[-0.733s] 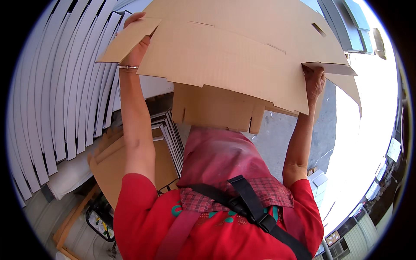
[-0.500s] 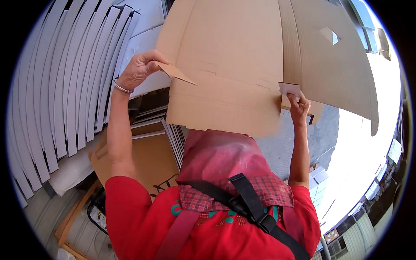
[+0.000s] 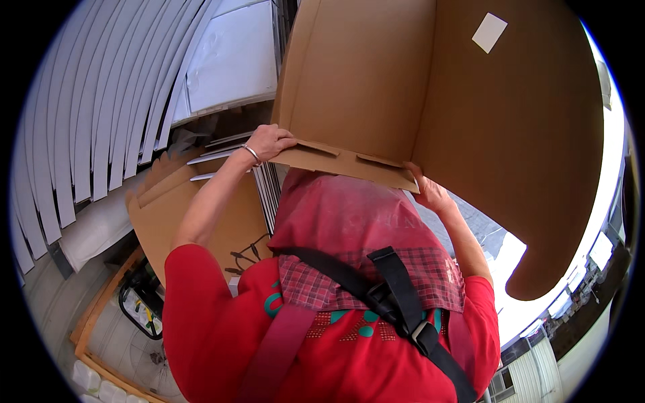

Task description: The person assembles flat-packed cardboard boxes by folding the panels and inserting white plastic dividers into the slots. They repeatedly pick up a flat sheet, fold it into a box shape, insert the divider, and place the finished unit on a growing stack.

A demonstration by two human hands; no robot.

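Note:
A brown cardboard box (image 3: 363, 74), partly folded, lies before my body. Its near wall (image 3: 342, 164) stands folded over, with two slots along the crease. My left hand (image 3: 271, 141) is closed over the near left corner of that wall. At the near right corner, my right hand (image 3: 430, 191) grips the cardboard, its thumb by the edge and its other fingers partly hidden. On the right, a broad lid panel (image 3: 504, 127) with a rounded tab and a rectangular cutout (image 3: 489, 32) rises at an angle. The box's far end runs out of view.
Long white strips (image 3: 101, 101) stand in a row at the left, beside a white panel (image 3: 232, 60). Below my left arm sits an open cardboard carton (image 3: 201, 208) with dark cord (image 3: 248, 255) in it. A wooden frame (image 3: 101, 316) lies lower left.
The near wall has been folded up and over, and the right-hand panel has swung up from lying flat. Both hands have let go of the small side flaps and moved down onto the near corners.

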